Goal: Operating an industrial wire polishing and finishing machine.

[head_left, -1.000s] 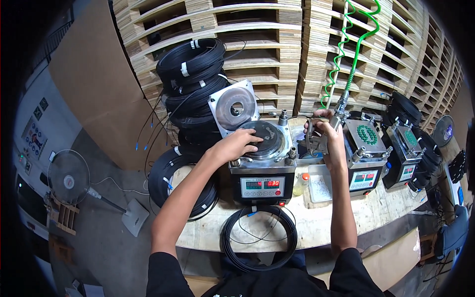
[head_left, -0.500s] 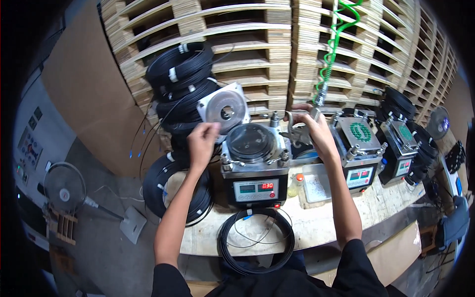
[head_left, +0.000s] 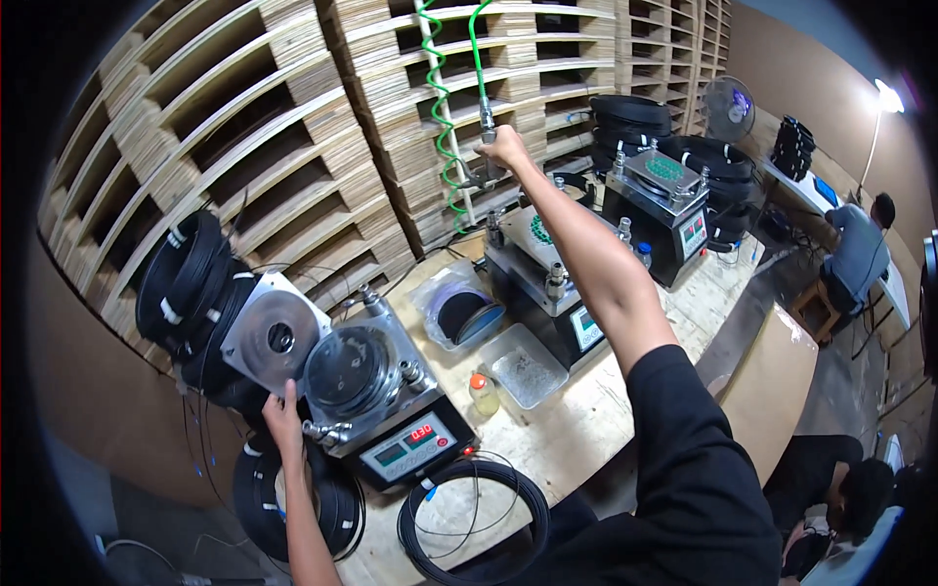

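Fingers of the right hand (head_left: 505, 148) curl shut around the metal nozzle (head_left: 486, 115) of a coiled green air hose (head_left: 439, 107), above the bench's far edge. Left hand (head_left: 281, 422), fingers pressed together, rests on the hinged steel plate (head_left: 275, 336) near the left corner. Risks: the springy hose recoiling; the smooth plate dropping onto fingers.
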